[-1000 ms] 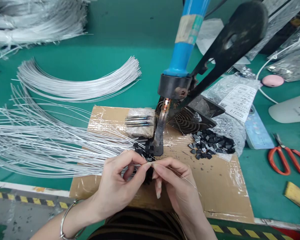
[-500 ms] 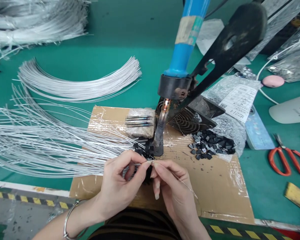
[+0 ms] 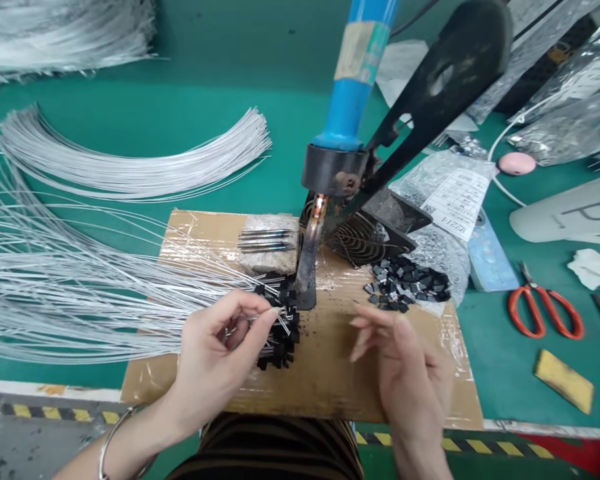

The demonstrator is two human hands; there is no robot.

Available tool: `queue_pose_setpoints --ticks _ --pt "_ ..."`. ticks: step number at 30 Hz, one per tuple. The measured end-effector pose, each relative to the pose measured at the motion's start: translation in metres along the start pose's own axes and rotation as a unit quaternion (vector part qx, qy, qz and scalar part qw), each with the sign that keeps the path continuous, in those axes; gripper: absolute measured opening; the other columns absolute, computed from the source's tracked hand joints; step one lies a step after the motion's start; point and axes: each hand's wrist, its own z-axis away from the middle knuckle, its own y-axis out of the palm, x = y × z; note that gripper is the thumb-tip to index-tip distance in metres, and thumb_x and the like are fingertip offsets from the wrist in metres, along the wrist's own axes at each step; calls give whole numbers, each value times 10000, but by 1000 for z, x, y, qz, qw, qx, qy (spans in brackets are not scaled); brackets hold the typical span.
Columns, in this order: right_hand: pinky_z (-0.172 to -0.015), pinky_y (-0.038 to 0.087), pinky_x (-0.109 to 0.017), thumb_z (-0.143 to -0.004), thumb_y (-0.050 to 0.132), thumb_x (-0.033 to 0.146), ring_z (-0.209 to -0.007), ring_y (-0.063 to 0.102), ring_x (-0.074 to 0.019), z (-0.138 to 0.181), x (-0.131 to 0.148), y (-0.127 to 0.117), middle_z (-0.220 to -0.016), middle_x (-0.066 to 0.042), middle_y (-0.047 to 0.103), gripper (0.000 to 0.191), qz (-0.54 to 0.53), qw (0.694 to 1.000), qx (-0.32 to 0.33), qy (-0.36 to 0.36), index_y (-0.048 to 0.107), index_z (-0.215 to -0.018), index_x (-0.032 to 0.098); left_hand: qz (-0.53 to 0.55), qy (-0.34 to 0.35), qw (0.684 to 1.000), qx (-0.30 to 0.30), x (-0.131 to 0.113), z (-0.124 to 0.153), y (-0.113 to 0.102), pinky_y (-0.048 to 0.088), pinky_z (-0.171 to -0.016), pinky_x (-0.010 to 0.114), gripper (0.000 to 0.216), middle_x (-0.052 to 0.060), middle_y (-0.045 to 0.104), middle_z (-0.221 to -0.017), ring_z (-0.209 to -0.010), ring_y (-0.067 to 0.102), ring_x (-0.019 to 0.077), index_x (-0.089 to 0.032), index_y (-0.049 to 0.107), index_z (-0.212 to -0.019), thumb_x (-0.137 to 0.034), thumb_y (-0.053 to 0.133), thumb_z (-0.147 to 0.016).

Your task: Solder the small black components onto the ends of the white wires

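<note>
My left hand (image 3: 215, 353) is closed in a pinch on thin white wires (image 3: 80, 300) that fan out to the left, just beside a cluster of small black parts (image 3: 280, 327) fitted on wire ends. My right hand (image 3: 405, 367) hovers open over the cardboard sheet (image 3: 330, 373), fingers spread and holding nothing, a little below a loose pile of small black parts (image 3: 407, 283). A blue-handled soldering iron (image 3: 340, 120) hangs in a black stand, its tip (image 3: 305, 273) pointing down at the cardboard between my hands.
A curved bundle of white wires (image 3: 130, 167) lies on the green table at the back. A sponge block with metal pins (image 3: 270, 243) sits on the cardboard. Red-handled scissors (image 3: 545, 310), a yellow block (image 3: 563, 380) and plastic bags (image 3: 445, 200) lie to the right.
My right hand let go of the thin wire at the left fingertips and moved right toward the black parts pile, fingers opening. The left hand kept its pinch. The view shifted slightly.
</note>
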Motion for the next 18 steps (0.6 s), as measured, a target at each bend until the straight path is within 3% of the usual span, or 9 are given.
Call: queue_pose_setpoints --ticks 3,7,11,13,18 --pt "-615 522 -302 -885 852 466 -649 651 -170 -13 -6 -31 -826 -46 790 252 258 952 -151 -68 872 -933 220 14 -18 1000 11 -3 -2 -1 377 -482 191 69 -8 704 -692 -536 499 95 -212 797 -912 -185 733 -912" --pt "-633 497 -320 -898 805 568 -656 628 -178 -26 -14 -49 -782 -33 753 343 397 905 -121 -90 844 -921 228 11 -25 999 19 -8 -5 -1 379 -485 207 85 3 712 -685 -531 511 99 -197 786 -841 -171 724 -893" --pt "-598 501 -315 -970 709 575 -604 596 -163 -30 -20 -49 -750 -39 735 386 425 890 -95 -138 814 -909 208 7 -10 1000 25 -9 -6 0 375 -482 222 95 0 702 -668 -520 515 103 -197 783 -825 -173 722 -894" --pt "-596 509 -313 -972 696 558 -580 596 -156 -29 -21 -48 -733 -33 730 378 431 888 -99 -128 800 -916 199 2 -8 1000 26 -9 -6 0 382 -489 228 93 4 713 -685 -528 524 106 -198 783 -829 -176 721 -894" --pt "-605 570 -315 -853 841 551 -617 699 -187 -24 -15 -43 -757 -39 765 367 280 945 -167 -13 788 -942 199 -17 -10 999 28 -10 -6 0 373 -489 239 109 5 693 -660 -525 520 113 -192 779 -816 -194 711 -901"
